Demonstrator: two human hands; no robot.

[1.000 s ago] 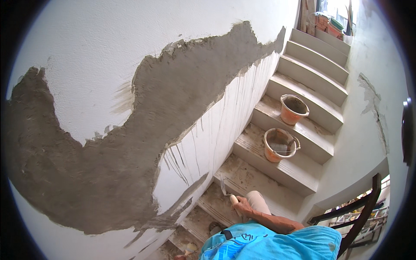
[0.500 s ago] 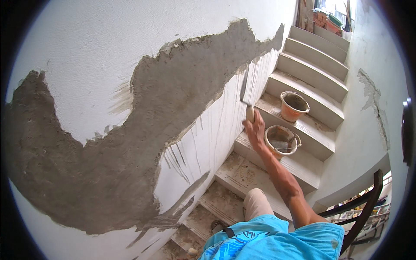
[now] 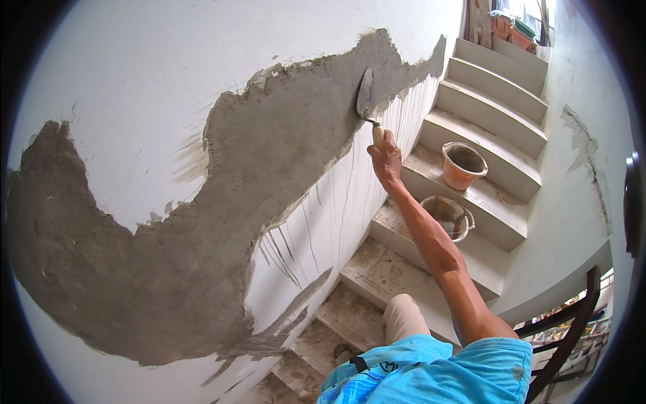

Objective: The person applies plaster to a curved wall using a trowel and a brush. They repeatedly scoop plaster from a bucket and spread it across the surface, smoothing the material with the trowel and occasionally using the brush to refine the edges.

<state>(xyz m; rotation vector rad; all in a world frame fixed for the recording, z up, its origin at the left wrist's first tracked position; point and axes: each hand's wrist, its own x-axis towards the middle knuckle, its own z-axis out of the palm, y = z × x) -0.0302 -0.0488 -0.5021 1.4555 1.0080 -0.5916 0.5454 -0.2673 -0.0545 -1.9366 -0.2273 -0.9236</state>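
Head view: right hand (image 3: 386, 160) grips a steel plastering trowel (image 3: 365, 94) pressed against the grey wet mortar band (image 3: 269, 202) on the white stairwell wall (image 3: 134, 67); upper wall unplastered. Left hand unseen.

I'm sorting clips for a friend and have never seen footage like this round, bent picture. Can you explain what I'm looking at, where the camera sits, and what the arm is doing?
There is no machine here: a person wears a wide fisheye camera on the head, looking down and forward, which is why straight edges curve near the rim. The arm coming up from the bottom edge is the person's own. The right hand grips the pale handle of a trowel, whose blade lies against a broad patch of grey wet plaster spread across a white wall. The left hand is out of view. To the right, a concrete staircase climbs away. On its steps stand two buckets: an orange bucket higher up and a mortar-stained bucket one step below. A dark handrail curves at lower right, and the blue shirt is the person's own.
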